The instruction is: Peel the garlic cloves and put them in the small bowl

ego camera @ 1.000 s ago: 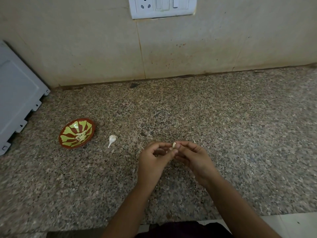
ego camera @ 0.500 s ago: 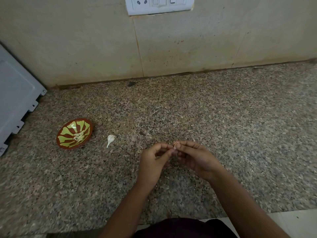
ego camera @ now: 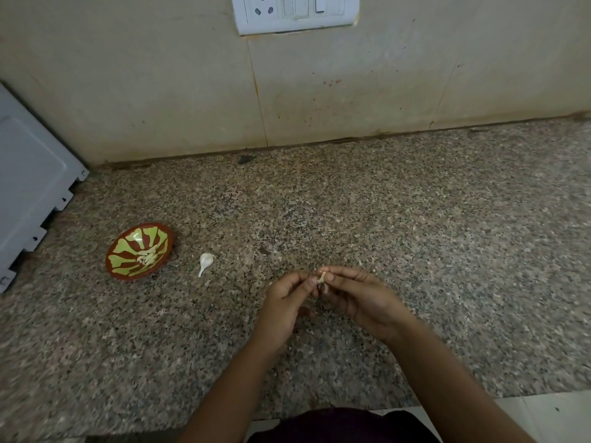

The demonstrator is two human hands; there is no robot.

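Garlic clove (ego camera: 322,276) between both hands

Nothing here can be read. The white switch plate (ego camera: 295,12) on the wall shows only socket holes and rockers, too blurred for any marking to be made out. The small bowl (ego camera: 124,244) carries a painted green and brown pattern, not letters. The grey panel (ego camera: 25,187) at the left is plain.
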